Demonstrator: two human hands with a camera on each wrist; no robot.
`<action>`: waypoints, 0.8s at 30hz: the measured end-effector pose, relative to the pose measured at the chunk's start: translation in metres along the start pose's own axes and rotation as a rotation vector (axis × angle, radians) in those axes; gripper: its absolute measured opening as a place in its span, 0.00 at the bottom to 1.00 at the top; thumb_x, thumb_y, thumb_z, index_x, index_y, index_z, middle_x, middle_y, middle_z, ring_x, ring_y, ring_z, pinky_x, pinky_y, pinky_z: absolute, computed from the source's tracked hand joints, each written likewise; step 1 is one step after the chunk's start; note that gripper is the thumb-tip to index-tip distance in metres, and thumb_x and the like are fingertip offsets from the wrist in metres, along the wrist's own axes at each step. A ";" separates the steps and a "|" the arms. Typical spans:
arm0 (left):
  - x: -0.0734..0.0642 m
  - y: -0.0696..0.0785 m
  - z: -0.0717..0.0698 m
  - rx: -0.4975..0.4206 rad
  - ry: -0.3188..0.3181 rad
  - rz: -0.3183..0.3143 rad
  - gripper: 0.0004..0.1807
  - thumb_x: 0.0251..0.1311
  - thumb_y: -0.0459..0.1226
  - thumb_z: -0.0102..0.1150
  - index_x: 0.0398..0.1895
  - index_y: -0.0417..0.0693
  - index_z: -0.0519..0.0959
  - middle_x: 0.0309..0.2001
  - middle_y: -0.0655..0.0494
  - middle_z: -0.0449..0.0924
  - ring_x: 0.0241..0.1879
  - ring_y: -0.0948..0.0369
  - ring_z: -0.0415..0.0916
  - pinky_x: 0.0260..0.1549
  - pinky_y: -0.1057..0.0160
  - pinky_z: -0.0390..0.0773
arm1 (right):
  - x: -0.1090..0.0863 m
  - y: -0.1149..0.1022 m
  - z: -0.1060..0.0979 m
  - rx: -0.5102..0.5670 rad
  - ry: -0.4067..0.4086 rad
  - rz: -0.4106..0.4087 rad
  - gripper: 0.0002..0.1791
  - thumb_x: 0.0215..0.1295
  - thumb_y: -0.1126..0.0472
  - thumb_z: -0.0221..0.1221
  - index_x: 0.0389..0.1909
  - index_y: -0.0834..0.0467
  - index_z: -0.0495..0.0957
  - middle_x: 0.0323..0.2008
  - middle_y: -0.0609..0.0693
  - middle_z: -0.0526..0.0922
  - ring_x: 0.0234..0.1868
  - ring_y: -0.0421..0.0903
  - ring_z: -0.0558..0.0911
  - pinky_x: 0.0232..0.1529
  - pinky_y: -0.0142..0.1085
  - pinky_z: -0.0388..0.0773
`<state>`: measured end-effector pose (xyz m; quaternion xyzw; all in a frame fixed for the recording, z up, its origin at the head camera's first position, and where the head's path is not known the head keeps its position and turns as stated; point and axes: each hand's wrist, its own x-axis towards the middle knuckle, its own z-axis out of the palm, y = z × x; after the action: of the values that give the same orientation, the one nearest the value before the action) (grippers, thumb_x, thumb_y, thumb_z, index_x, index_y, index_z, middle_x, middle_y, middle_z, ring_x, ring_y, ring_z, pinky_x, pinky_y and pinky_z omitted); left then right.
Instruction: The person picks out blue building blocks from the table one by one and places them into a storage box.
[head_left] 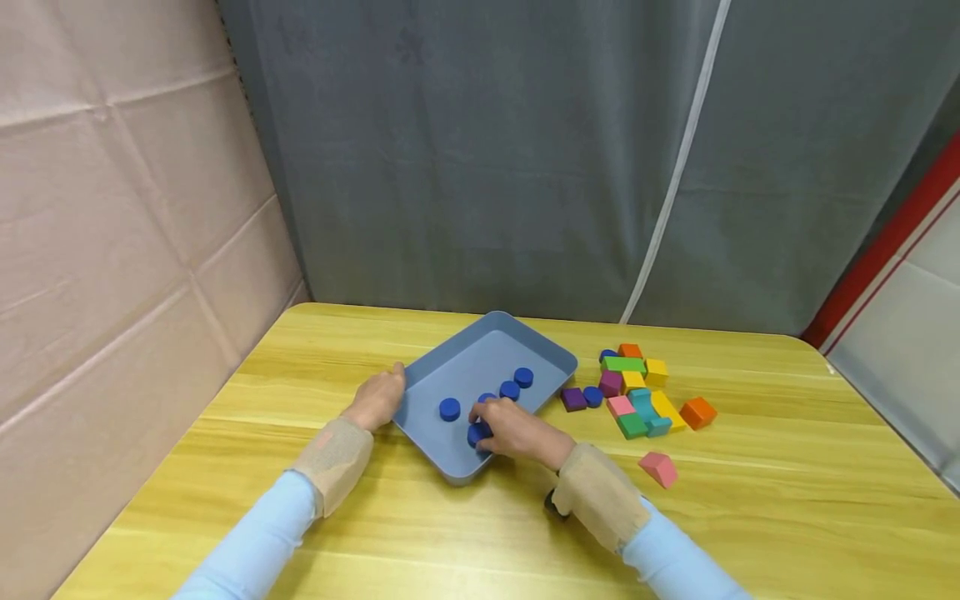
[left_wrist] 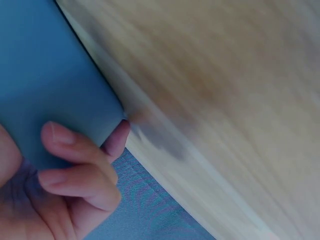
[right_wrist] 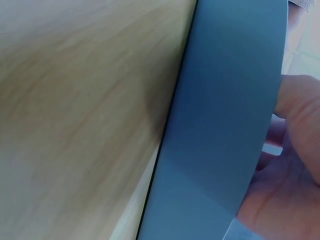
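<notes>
Discs (head_left: 523, 377) — round, blue — dot a grey-blue tray (head_left: 483, 354), left grip (head_left: 378, 398) holding its edge, right grip (head_left: 517, 429) pinching one.

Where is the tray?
In the head view, the tray sits on the table, left of the multicoloured blocks, with the left hand at its left edge.

The yellow wood-grain table (head_left: 787, 517) carries a blue-grey tray (head_left: 487, 354), set at an angle. Right of it lie clustered coloured blocks (head_left: 656, 372), among them a green bar (head_left: 623, 364) and a teal arch (head_left: 643, 407); a pink wedge (head_left: 660, 469) lies apart, nearer the front.
</notes>
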<state>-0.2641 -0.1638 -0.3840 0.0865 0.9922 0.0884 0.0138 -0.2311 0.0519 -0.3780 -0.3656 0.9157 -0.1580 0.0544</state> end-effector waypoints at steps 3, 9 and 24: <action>0.000 0.000 0.000 0.002 -0.003 0.000 0.17 0.56 0.22 0.40 0.50 0.26 0.62 0.37 0.32 0.74 0.33 0.46 0.74 0.30 0.52 0.76 | 0.000 0.000 0.000 0.008 0.003 0.003 0.17 0.50 0.61 0.64 0.40 0.64 0.75 0.36 0.55 0.79 0.34 0.43 0.77 0.34 0.29 0.77; -0.001 0.000 -0.002 0.002 -0.008 0.001 0.19 0.56 0.22 0.39 0.53 0.25 0.61 0.38 0.31 0.74 0.35 0.46 0.75 0.32 0.52 0.76 | -0.001 0.002 0.001 0.020 0.012 -0.013 0.17 0.51 0.61 0.63 0.40 0.64 0.75 0.35 0.54 0.78 0.32 0.42 0.76 0.32 0.27 0.76; 0.000 -0.001 -0.001 -0.007 -0.014 -0.005 0.20 0.58 0.23 0.38 0.55 0.24 0.59 0.42 0.29 0.73 0.39 0.43 0.74 0.36 0.50 0.76 | -0.005 0.003 0.002 -0.078 0.088 -0.081 0.15 0.54 0.58 0.61 0.40 0.61 0.76 0.35 0.51 0.77 0.33 0.40 0.76 0.36 0.27 0.77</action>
<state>-0.2646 -0.1644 -0.3834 0.0848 0.9920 0.0914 0.0213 -0.2285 0.0567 -0.3810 -0.3969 0.9071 -0.1400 -0.0069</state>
